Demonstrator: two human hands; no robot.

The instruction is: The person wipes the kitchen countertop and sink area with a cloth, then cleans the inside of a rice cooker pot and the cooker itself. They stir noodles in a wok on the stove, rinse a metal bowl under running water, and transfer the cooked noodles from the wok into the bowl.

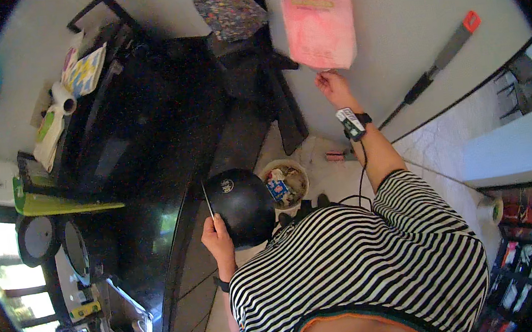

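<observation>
My left hand (218, 240) grips the rim of a round black pot (246, 211). The pot is tipped on its side, its dark outer base with a pale printed mark facing right and its thin bright rim at the left. Up against the wall, my right hand (335, 87) has its fingers pinched at the lower end of a pink soft pack (319, 21) that hangs there and bears writing. A bit of whitish material shows at the fingertips; what exactly they hold is too small to tell.
A bin (306, 176) of waste stands on the floor beyond the pot. Left runs a black counter (116, 156) with a green board (67, 202) and a paper roll (65, 101). A grey-handled pole (447, 52) leans along the wall. Dark cloths (257, 71) hang ahead.
</observation>
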